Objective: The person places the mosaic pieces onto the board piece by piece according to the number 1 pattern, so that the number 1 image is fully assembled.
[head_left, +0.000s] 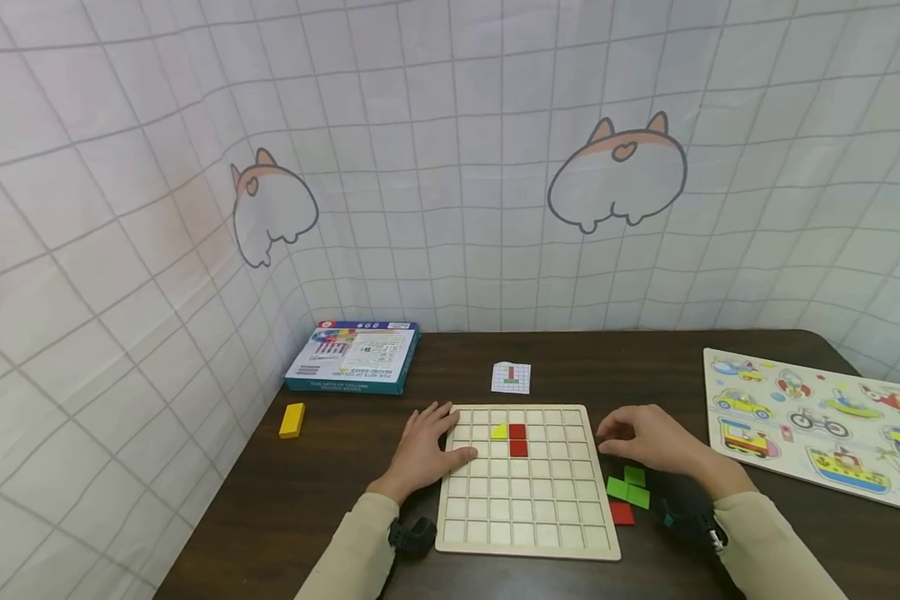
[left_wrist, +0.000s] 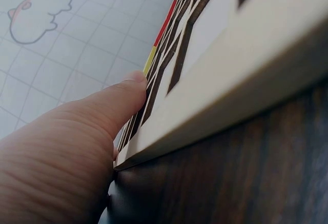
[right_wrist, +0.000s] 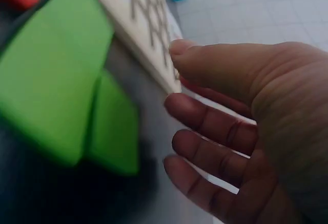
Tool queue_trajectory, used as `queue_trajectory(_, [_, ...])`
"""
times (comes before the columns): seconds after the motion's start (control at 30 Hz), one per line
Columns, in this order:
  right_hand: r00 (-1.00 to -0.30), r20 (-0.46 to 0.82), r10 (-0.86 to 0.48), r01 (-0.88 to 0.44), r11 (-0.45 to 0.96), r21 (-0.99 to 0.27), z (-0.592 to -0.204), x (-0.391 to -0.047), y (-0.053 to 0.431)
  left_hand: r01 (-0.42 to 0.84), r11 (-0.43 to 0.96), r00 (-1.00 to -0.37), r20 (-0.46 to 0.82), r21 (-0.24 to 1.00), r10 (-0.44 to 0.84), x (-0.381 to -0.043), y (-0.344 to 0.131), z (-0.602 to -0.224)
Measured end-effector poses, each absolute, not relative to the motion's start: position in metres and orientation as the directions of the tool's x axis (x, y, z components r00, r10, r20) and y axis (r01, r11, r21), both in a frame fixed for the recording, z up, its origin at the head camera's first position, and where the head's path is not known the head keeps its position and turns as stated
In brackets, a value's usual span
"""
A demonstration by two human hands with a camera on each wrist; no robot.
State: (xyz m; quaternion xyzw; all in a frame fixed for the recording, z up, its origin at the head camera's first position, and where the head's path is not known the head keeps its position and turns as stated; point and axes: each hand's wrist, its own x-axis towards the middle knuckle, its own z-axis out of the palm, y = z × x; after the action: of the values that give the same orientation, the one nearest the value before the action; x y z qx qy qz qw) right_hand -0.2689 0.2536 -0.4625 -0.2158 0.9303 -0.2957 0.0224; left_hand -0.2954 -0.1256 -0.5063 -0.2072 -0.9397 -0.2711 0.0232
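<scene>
A pale wooden grid board (head_left: 499, 510) lies flat on the dark table. In its upper cells sit a yellow piece (head_left: 499, 432) and two red tiles (head_left: 518, 448), side by side and stacked. My left hand (head_left: 422, 446) rests on the board's upper left edge, thumb reaching over the cells and fingers spread. Just off the right edge, my right hand (head_left: 648, 435) hovers with loosely bent fingers and a gap below the thumb, holding nothing in the right wrist view. Close beside it lie several green tiles (right_wrist: 56, 75) and a red tile (head_left: 622, 513).
Behind the board is a small pattern card (head_left: 511, 377). A puzzle box (head_left: 352, 357) and a yellow block (head_left: 292, 421) lie at the left. On the right is a picture board (head_left: 817, 425) with vehicles. A gridded cloth (head_left: 435, 192) hangs around the table.
</scene>
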Motion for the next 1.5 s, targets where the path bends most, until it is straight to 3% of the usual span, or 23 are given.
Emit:
queue_trajectory(0.23, [-0.895,0.131,-0.426,-0.425,0.731,-0.533,-0.464,-0.258,0.266,0.404,0.758,-0.912,0.169,0.511,0.373,-0.296,-0.125,-0.504])
queue_trajectory(0.67, [-0.871,0.094,-0.482,-0.443,0.688,-0.574,-0.458,-0.245,0.273,0.403,0.760,-0.913,0.165,0.510,0.373,-0.295,-0.125,-0.505])
queue_trajectory(0.9, [-0.829,0.105,-0.549,-0.497,0.639,-0.587,-0.454,-0.241,0.269,0.396,0.765,-0.915,0.152,0.509,0.372,-0.296,-0.125,-0.504])
queue_trajectory(1.27, [-0.724,0.000,-0.689,-0.502,0.528,-0.685,-0.451,-0.235,0.268,0.401,0.767,-0.914,0.156,0.501,0.376,-0.297,-0.125,-0.504])
queue_trajectory(1.5, [-0.716,-0.107,-0.690,-0.448,0.573,-0.686,-0.450,-0.232,0.261,0.392,0.774,-0.917,0.148,0.497,0.369,-0.295,-0.125,-0.505])
